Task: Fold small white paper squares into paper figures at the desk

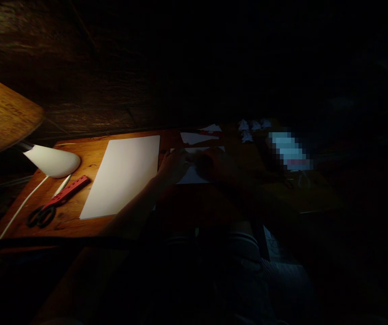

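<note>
A small white sheet of paper (194, 176) lies on the wooden table in front of me, in deep shadow. My left hand (177, 163) rests at its left side, with bent fingers that look closed on the paper. Over the paper's right part is my right hand (212, 163), so dark that its fingers cannot be made out. Cut white paper pieces (198, 138) lie just beyond both hands, with a dark red thing among them that is too dim to name. To the left, a larger stack of white paper (122, 176) lies flat under the lamp light.
A white desk lamp (54, 161) stands at the far left, its cord running forward. Near it lie red-and-black scissors (60, 198) and a thin white stick (62, 185). Folded white paper shapes (247, 136) sit back right, beside a blurred bright rectangle (290, 151).
</note>
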`<state>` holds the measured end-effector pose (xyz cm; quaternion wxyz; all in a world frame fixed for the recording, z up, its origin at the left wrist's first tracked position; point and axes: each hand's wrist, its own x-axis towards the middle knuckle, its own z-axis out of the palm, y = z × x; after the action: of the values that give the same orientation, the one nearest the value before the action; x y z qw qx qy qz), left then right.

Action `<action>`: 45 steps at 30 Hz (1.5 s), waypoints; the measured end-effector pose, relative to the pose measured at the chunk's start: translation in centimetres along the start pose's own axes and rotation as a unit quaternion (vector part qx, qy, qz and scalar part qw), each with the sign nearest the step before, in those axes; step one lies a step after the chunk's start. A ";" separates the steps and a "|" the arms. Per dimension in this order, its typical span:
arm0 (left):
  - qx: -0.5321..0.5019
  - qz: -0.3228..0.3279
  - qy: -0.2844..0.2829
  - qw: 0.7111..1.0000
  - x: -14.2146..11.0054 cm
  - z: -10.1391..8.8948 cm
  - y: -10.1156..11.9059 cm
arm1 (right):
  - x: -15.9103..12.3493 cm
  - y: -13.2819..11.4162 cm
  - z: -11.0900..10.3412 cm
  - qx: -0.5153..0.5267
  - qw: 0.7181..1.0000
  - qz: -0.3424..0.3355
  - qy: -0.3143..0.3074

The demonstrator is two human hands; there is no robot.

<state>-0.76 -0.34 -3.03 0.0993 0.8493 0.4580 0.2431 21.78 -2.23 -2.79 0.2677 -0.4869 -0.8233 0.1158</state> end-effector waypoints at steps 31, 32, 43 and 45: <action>-0.282 0.045 0.149 0.947 0.6 -0.2 2.4 | 0.1 0.4 -1.6 0.183 0.981 -0.041 0.058; -0.277 0.044 0.145 0.949 0.6 -0.4 2.4 | 0.1 0.3 -1.6 0.197 0.978 -0.039 0.054; -0.281 -0.047 0.077 0.956 0.8 -0.5 2.6 | -0.2 -0.3 -1.7 0.269 0.962 0.009 0.035; -0.303 -0.064 0.069 0.948 0.8 -0.5 2.6 | -0.2 -0.4 -1.7 0.273 0.961 0.014 0.038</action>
<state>1.26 -1.14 -1.31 0.3352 0.7294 0.4221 0.4213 22.54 -2.72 -1.23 0.4199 -0.4106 -0.7429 0.3213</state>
